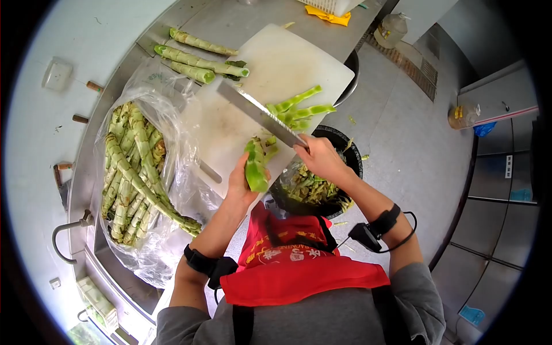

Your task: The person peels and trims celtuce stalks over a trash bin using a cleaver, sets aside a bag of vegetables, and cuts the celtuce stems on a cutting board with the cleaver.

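My left hand [239,181] is wrapped round a short, partly peeled celtuce stem [257,175], bright green, at the near edge of the white cutting board [276,54]. In my right hand [323,159] is the handle of a kitchen knife [259,112]. Its broad blade points up and left across the board, just beyond the held stem. To the right of the blade lie several peeled light-green celtuce pieces [302,110]. Unpeeled celtuce stalks [201,59] rest at the board's upper left edge.
A clear plastic bag [181,135] full of celtuce stalks [129,172] lies on the left, over the sink's side. Below the board's right edge stands a black bin [355,164] with peelings [313,187]. A yellow cloth [328,15] lies at the far end of the counter.
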`<control>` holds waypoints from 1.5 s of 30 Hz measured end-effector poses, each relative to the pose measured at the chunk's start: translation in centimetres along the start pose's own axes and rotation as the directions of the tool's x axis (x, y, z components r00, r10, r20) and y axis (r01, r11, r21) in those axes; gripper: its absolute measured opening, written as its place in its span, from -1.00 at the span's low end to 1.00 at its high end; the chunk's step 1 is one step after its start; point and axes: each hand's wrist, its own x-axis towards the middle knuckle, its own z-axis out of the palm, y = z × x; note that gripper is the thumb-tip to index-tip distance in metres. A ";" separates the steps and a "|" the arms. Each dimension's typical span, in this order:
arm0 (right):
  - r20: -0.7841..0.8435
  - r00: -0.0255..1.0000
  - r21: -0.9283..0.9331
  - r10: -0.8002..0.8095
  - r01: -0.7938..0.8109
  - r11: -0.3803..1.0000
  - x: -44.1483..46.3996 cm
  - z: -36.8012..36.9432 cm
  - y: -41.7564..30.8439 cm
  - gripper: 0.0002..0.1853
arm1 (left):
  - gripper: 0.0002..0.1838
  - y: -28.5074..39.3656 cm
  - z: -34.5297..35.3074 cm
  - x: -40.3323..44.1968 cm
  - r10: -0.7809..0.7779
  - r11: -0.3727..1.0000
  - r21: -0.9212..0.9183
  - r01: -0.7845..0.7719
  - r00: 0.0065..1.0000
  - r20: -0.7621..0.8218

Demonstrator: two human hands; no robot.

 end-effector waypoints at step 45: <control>0.012 0.942 -0.410 -0.336 0.311 0.857 -6.5 -0.8 -2.5 -0.46 | -0.64 -3.3 -0.1 4.6 0.123 0.990 -0.104 -0.100 0.960 0.250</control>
